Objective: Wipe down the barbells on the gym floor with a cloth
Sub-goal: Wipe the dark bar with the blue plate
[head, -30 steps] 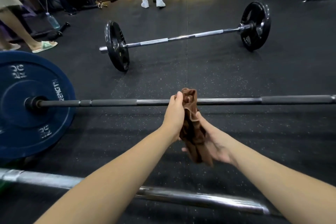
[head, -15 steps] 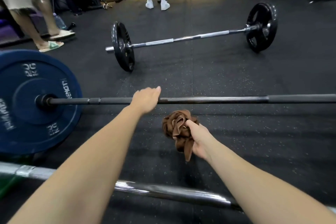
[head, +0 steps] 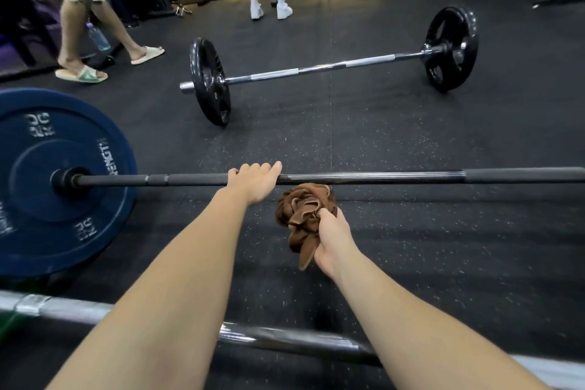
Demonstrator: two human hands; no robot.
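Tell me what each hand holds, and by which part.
The right hand grips the brown cloth at its lower half, bunched top free. The left hand curls over the shaft of the black barbell, right of the blue plate.

cloth (head: 305,215): brown, crumpled into a wad, gripped in the right hand (head: 332,237), just beside the black barbell's shaft.
black barbell (head: 380,177): lies across the floor, blue bumper plate (head: 47,199) on its left end, left hand (head: 254,180) curled over the shaft.
chrome barbell (head: 316,68): farther back, angled, a black plate at each end.
chrome bar (head: 285,339): nearest, across the foreground.
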